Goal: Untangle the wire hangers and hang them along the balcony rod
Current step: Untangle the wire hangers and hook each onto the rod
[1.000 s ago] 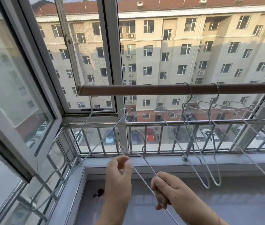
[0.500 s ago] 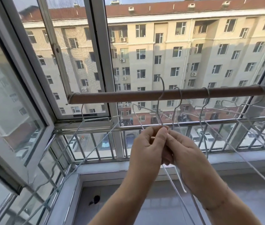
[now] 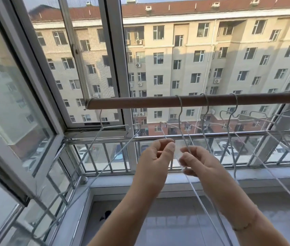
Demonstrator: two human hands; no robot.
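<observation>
A thin white wire hanger [image 3: 179, 113] has its hook over the brown round balcony rod [image 3: 140, 102], and its long shoulders slope down toward the person. The left hand [image 3: 156, 157] pinches one wire between thumb and forefinger, the other fingers curled in. The right hand [image 3: 196, 161], just beside it, has its fingers curled round another wire, which runs on below the wrist to the bottom edge of the view. Both hands are raised below the rod, level with the top rail of the guard.

Two more white wire hangers [image 3: 207, 105] hook over the rod to the right. Further wires spread out past them toward the right edge; how they cross I cannot tell. A separate white hanger [image 3: 101, 119] hangs at the rod's left end, its wires slanting down to the left corner.

Behind the rod stands a silver metal window guard [image 3: 108, 158] of upright bars, set on a pale sill [image 3: 115, 181]. Grey-framed windows [image 3: 115, 55] rise above it. The grey glossy floor [image 3: 167, 226] lies below, with a small dark object [image 3: 107, 214] on it. Outside stand a beige apartment block [image 3: 185, 50] with a red roof and parked cars [image 3: 83, 150] at street level.
</observation>
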